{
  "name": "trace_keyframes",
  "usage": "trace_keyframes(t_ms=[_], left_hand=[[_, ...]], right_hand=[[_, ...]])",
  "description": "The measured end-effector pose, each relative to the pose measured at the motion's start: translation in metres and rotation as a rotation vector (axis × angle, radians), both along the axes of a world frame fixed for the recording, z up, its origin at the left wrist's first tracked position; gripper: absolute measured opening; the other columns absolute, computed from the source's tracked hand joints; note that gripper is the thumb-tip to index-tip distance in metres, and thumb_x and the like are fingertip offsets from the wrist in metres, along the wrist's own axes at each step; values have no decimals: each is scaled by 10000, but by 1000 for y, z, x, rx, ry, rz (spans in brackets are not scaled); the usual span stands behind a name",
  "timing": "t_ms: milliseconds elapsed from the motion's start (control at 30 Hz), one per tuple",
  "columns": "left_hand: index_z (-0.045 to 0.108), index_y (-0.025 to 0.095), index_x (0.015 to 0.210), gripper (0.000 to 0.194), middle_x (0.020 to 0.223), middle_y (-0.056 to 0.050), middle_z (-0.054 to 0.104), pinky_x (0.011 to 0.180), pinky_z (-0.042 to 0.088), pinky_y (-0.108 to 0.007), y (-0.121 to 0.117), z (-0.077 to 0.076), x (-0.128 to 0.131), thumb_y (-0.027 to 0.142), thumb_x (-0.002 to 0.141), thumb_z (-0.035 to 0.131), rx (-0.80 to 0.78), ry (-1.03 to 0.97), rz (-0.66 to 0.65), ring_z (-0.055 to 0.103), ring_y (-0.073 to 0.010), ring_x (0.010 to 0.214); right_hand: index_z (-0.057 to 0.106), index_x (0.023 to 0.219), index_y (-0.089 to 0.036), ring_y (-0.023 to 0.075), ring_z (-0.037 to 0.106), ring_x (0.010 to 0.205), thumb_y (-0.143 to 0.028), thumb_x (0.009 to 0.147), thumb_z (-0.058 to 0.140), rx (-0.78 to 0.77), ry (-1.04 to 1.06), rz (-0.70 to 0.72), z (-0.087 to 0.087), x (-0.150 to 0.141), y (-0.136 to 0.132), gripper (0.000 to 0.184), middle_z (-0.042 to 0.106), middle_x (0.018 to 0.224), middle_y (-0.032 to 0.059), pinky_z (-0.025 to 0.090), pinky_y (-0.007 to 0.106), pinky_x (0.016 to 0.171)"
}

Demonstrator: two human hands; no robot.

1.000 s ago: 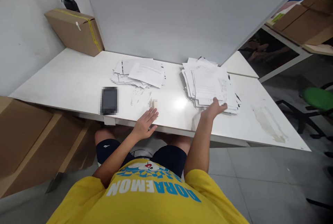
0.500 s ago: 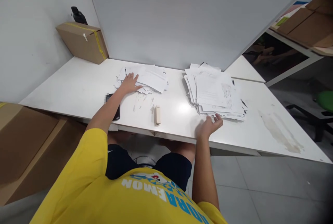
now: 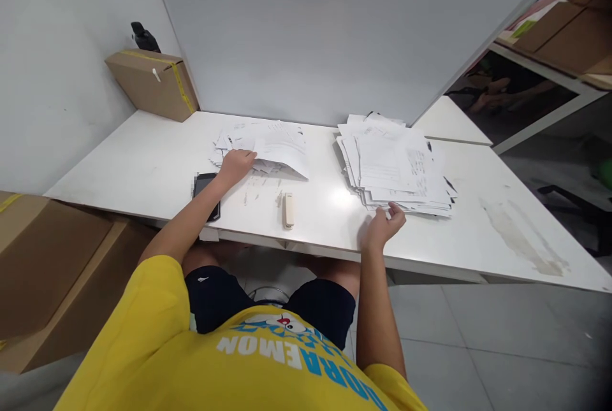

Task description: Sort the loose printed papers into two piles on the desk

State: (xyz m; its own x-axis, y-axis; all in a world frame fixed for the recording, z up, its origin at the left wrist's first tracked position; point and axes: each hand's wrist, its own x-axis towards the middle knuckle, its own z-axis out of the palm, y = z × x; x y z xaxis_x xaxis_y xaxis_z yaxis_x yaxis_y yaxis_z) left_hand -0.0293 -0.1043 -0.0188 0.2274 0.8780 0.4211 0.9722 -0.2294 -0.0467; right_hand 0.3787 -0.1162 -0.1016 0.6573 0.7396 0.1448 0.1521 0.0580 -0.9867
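My left hand (image 3: 237,166) pinches the near left edge of a sheet of paper (image 3: 283,144) and lifts it a little off the left paper pile (image 3: 233,137). The sheet bends, its near right corner pointing toward me. My right hand (image 3: 385,226) rests on the desk at the near edge of the larger right paper pile (image 3: 389,162), fingers loosely curled and apart, with nothing seen in them. Between the two piles, closer to me, lies a cream stapler (image 3: 289,210).
A dark phone-like device (image 3: 205,188) lies under my left forearm on the white desk (image 3: 325,226). A taped cardboard box (image 3: 150,83) stands at the back left, a black object (image 3: 145,36) behind it. Open cardboard (image 3: 62,271) sits below left. Another person's hands (image 3: 492,93) show at right.
My left hand was spread flat on the left pile; it has closed on the top sheet and drawn it up and toward me. My right hand has barely moved.
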Motion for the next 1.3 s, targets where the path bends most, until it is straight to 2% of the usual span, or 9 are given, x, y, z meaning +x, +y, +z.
trace_keyframes(t_ms=[167, 267, 367, 533, 700, 833, 933, 1067, 1300], left_hand=[[663, 154, 843, 268, 706, -78, 680, 593, 444, -304, -54, 23, 41, 271, 1012, 491, 458, -149, -83, 640, -194, 671], [645, 161, 918, 113, 737, -46, 693, 597, 496, -264, -104, 32, 84, 215, 982, 570, 704, -317, -218, 661, -156, 677], [624, 175, 962, 31, 805, -55, 713, 671, 570, -278, -140, 35, 119, 184, 960, 595, 698, -439, -399, 706, -169, 776], [611, 175, 910, 70, 725, -42, 685, 651, 597, -288, -153, 38, 136, 224, 959, 607, 543, -467, -701, 722, -175, 752], [606, 183, 814, 147, 707, -33, 692, 674, 612, -282, -154, 45, 144, 125, 945, 574, 545, -322, -895, 734, -165, 747], [579, 187, 780, 190, 633, -9, 634, 623, 589, -263, -159, 48, 157, 229, 965, 596, 602, -386, -827, 704, -148, 676], [542, 194, 760, 220, 618, 12, 603, 567, 529, -239, -154, 49, 168, 258, 935, 658, 657, -418, -675, 654, -126, 617], [427, 206, 659, 371, 546, 47, 473, 462, 342, -239, -128, 50, 187, 254, 918, 687, 721, -389, -405, 470, -95, 495], [227, 223, 617, 538, 547, 78, 222, 444, 196, -264, -82, 34, 220, 309, 964, 629, 753, -683, -213, 238, -78, 469]], right_hand=[[593, 1066, -190, 242, 562, 1153, -317, 805, 518, 106, -29, 15, 3, -6, -7, 301, 583, 1168, 104, 433, 439, 1038], [615, 1108, -195, 261, 575, 1192, -456, 880, 526, 238, -53, 321, 12, -20, -26, 358, 628, 1194, 113, 431, 466, 1053], [584, 1279, -236, 291, 508, 1343, -615, 882, 529, 318, 23, 656, 22, -30, -48, 552, 549, 1416, 127, 400, 498, 1105], [493, 1425, -272, 328, 413, 1449, -768, 743, 637, 271, 142, 860, 29, -20, -62, 855, 451, 1547, 132, 320, 540, 1182], [533, 1386, -298, 263, 621, 1235, -610, 834, 665, 97, 321, 1083, 31, -2, -74, 648, 689, 1259, 92, 400, 511, 1144], [721, 1038, -245, 235, 696, 872, -532, 789, 734, 103, 317, 1073, 33, 15, -92, 380, 727, 840, 42, 530, 452, 959], [711, 798, -221, 207, 650, 696, -539, 794, 711, 116, 319, 870, 37, 32, -103, 318, 672, 696, 19, 556, 408, 804], [724, 920, -228, 234, 667, 768, -770, 832, 496, 169, 377, 619, 50, 57, -105, 594, 708, 823, 51, 550, 399, 740], [698, 1075, -271, 253, 668, 998, -809, 692, 628, 264, 337, 678, 40, 78, -82, 664, 713, 1033, 64, 516, 447, 935]])
